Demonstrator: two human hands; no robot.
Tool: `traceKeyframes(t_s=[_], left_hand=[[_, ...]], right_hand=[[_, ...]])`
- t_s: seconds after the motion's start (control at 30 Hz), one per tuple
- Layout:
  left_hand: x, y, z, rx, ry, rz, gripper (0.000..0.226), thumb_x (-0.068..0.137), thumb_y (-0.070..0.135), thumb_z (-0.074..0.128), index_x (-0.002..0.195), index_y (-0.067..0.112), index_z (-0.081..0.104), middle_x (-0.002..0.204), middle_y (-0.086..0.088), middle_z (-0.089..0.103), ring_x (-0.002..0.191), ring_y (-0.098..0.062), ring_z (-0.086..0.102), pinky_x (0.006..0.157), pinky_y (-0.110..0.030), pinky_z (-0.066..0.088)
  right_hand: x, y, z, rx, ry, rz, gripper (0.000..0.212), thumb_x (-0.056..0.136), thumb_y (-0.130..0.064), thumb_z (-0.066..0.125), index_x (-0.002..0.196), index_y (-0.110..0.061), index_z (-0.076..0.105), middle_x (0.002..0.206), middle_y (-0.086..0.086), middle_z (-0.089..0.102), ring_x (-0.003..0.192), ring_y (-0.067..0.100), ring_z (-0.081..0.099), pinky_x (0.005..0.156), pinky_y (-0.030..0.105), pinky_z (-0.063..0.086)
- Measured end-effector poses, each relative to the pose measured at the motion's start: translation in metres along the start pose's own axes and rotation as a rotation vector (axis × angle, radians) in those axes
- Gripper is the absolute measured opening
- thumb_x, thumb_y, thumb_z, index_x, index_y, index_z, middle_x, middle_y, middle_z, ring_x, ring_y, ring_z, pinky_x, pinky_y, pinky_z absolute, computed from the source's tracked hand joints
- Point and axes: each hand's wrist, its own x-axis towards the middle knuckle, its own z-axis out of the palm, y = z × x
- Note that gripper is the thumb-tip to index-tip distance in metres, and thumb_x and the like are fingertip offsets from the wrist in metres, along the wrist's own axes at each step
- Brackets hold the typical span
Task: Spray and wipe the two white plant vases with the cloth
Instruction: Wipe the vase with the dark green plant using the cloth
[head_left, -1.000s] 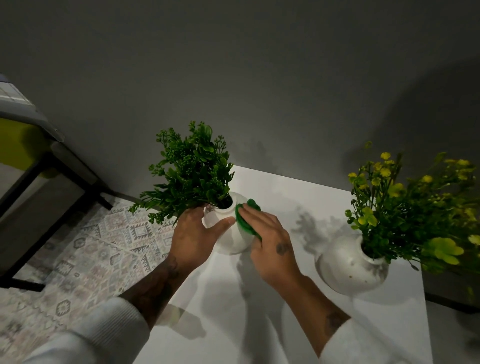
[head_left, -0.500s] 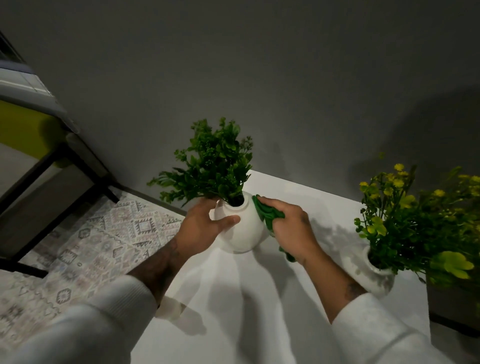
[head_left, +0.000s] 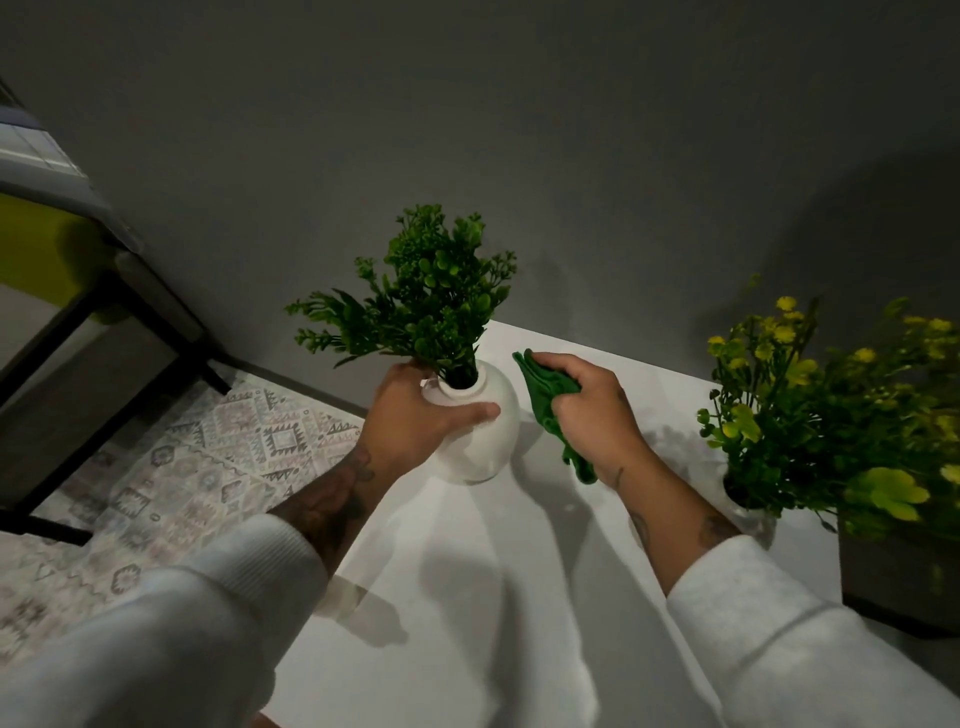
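White tabletop (head_left: 467, 597) — two vases (head_left: 485, 447) (head_left: 753, 519); left hand (head_left: 415, 415) holds one, right hand (head_left: 592, 410) one cloth (head_left: 545, 400).

Person seen from above: white sleeves, bare tattooed forearms, bare hands.

Top is white, soft knit. Left sleeve (head_left: 171, 623) and right sleeve (head_left: 779, 634) are both loose and end in ribbed cuffs that sit partway up the forearms. Left forearm (head_left: 332, 499): dense dark tattoo work over most of the bare stretch, design not readable in the dim light. Right forearm (head_left: 670, 530): smaller separate tattoos, one close to the cuff, one thin mark near the wrist. Right hand (head_left: 597, 410): small dark mark on its back. Left hand (head_left: 415, 415): bare.
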Motion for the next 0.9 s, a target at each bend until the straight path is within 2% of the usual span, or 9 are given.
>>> traceKeyframes(t_s=[0.07, 0.17, 0.3, 0.4, 0.47, 0.57, 0.67, 0.8, 0.9], left_hand=[[0.0, -0.001, 0.004, 0.08, 0.043, 0.021, 0.082, 0.041, 0.06, 0.087, 0.112, 0.027, 0.063, 0.111, 0.008, 0.057, 0.099, -0.012, 0.056, 0.081, -0.024, 0.046], [0.002, -0.004, 0.002, 0.115, 0.046, 0.047, 0.081, 0.039, 0.059, 0.087, 0.109, 0.029, 0.062, 0.108, 0.01, 0.054, 0.097, -0.013, 0.055, 0.08, -0.024, 0.044], [0.008, -0.005, -0.009, 0.032, -0.089, 0.03, 0.071, 0.044, 0.046, 0.092, 0.105, 0.034, 0.058, 0.11, 0.012, 0.056, 0.1, -0.009, 0.055, 0.078, -0.019, 0.041], [0.012, -0.004, -0.017, 0.013, -0.232, 0.004, 0.068, 0.059, 0.029, 0.089, 0.118, 0.03, 0.056, 0.118, 0.01, 0.058, 0.111, -0.015, 0.055, 0.087, -0.025, 0.042], [0.011, -0.003, -0.019, -0.038, -0.292, 0.003, 0.068, 0.064, 0.023, 0.085, 0.121, 0.034, 0.051, 0.118, 0.011, 0.057, 0.113, -0.018, 0.056, 0.086, -0.025, 0.043], [0.006, 0.0, -0.011, 0.001, -0.157, -0.014, 0.088, 0.053, 0.04, 0.089, 0.129, 0.032, 0.046, 0.122, 0.011, 0.045, 0.109, -0.011, 0.048, 0.089, -0.028, 0.041], [0.001, 0.003, -0.001, 0.111, 0.011, -0.071, 0.097, 0.042, 0.06, 0.087, 0.125, 0.029, 0.047, 0.113, 0.01, 0.04, 0.1, -0.01, 0.045, 0.083, -0.026, 0.039], [0.005, 0.002, -0.002, 0.13, 0.011, -0.066, 0.09, 0.041, 0.06, 0.087, 0.117, 0.026, 0.052, 0.113, 0.006, 0.051, 0.1, -0.015, 0.052, 0.078, -0.028, 0.043], [0.008, 0.0, -0.008, 0.098, -0.074, -0.041, 0.082, 0.046, 0.053, 0.089, 0.117, 0.028, 0.054, 0.116, 0.007, 0.054, 0.104, -0.015, 0.053, 0.081, -0.028, 0.043]], right_hand=[[-0.001, 0.001, 0.001, -0.01, -0.017, 0.013, 0.072, 0.069, 0.004, 0.038, 0.109, -0.05, 0.066, 0.096, -0.013, 0.067, 0.066, 0.016, 0.064, 0.041, 0.019, 0.043], [-0.002, 0.004, -0.001, -0.01, -0.025, 0.047, 0.072, 0.07, 0.003, 0.037, 0.108, -0.049, 0.067, 0.095, -0.011, 0.068, 0.066, 0.019, 0.063, 0.039, 0.021, 0.042], [-0.001, 0.007, -0.004, 0.009, -0.013, 0.082, 0.071, 0.071, 0.004, 0.036, 0.109, -0.047, 0.067, 0.096, -0.007, 0.067, 0.063, 0.022, 0.061, 0.038, 0.02, 0.041], [-0.001, 0.007, -0.004, 0.016, -0.019, 0.099, 0.072, 0.072, 0.005, 0.036, 0.112, -0.047, 0.066, 0.098, -0.006, 0.066, 0.064, 0.022, 0.06, 0.039, 0.02, 0.04], [-0.002, 0.006, -0.003, 0.017, -0.021, 0.101, 0.072, 0.071, 0.005, 0.036, 0.111, -0.047, 0.066, 0.098, -0.005, 0.066, 0.065, 0.024, 0.061, 0.039, 0.02, 0.041], [0.0, 0.004, -0.002, 0.022, -0.014, 0.106, 0.071, 0.072, 0.006, 0.036, 0.111, -0.046, 0.065, 0.096, -0.002, 0.065, 0.065, 0.025, 0.061, 0.039, 0.021, 0.041], [0.001, 0.001, -0.001, 0.016, -0.022, 0.099, 0.071, 0.072, 0.006, 0.036, 0.111, -0.046, 0.066, 0.096, -0.003, 0.066, 0.064, 0.023, 0.062, 0.038, 0.02, 0.041], [-0.002, 0.002, -0.001, 0.006, -0.026, 0.097, 0.071, 0.072, 0.006, 0.036, 0.11, -0.046, 0.066, 0.095, -0.005, 0.067, 0.062, 0.02, 0.062, 0.038, 0.02, 0.041], [-0.003, 0.006, -0.003, 0.001, -0.02, 0.111, 0.07, 0.072, 0.006, 0.037, 0.11, -0.047, 0.066, 0.096, -0.006, 0.066, 0.068, 0.022, 0.063, 0.04, 0.021, 0.043]])
